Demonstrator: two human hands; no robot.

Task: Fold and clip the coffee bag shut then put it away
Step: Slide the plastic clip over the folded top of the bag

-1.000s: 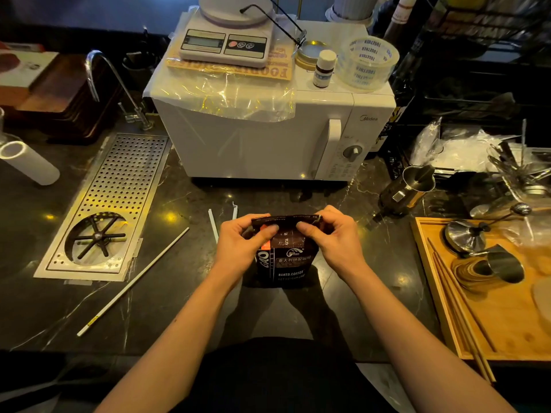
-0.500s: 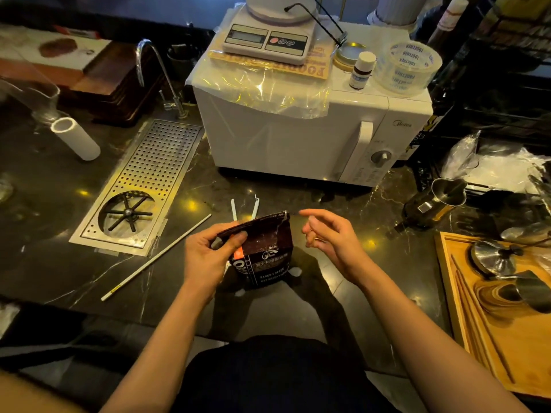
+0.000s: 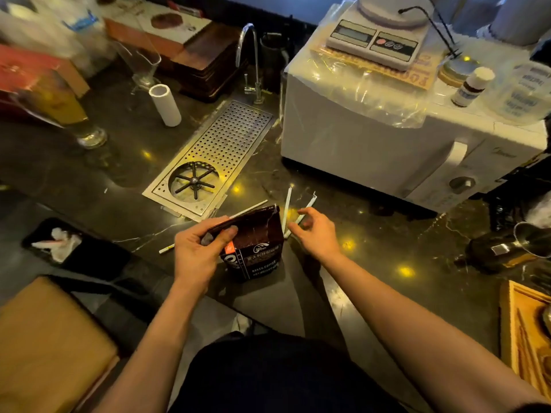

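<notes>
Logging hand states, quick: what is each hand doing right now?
Left hand: closed on the folded top of the dark brown coffee bag.
Right hand: open, holding nothing, fingers at the white plastic clip sticks.

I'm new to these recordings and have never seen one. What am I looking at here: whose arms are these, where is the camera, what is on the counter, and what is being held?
There is no machine here. A person wears one wide camera on the head, looking forward and down, so the two bare arms are their own. The left hand pinches the folded top of a dark coffee bag standing on the black counter. The right hand is open and holds nothing; it reaches toward thin white clip sticks lying just behind the bag. Further back are a perforated metal drain tray, a white microwave with a kitchen scale on top, a white roll and a tall glass.
</notes>
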